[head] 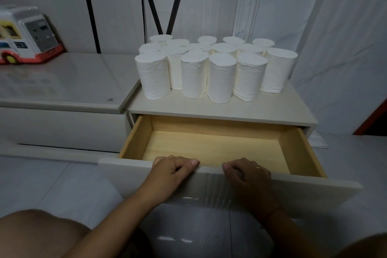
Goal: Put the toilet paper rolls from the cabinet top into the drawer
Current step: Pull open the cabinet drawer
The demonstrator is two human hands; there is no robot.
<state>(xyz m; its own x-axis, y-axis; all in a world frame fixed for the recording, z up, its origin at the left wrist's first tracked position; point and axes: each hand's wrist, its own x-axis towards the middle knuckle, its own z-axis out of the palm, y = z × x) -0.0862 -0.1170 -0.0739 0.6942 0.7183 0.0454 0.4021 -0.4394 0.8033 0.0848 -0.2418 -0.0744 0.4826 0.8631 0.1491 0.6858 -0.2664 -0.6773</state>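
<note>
Head view: left grip [173, 168] and right grip [247, 172] both curl over the front edge of the open drawer [209, 146]; toilet paper rolls [219, 77] stand clustered upright on the cabinet top [209, 107].

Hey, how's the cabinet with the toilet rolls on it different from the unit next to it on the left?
The roll cabinet has a matte cream top; the left unit has a glossy, reflective one. The roll cabinet carries upright toilet paper rolls; the left unit carries a toy bus. The roll cabinet's drawer is pulled out; the left unit's front is closed. Both are pale and stand side by side.
</note>
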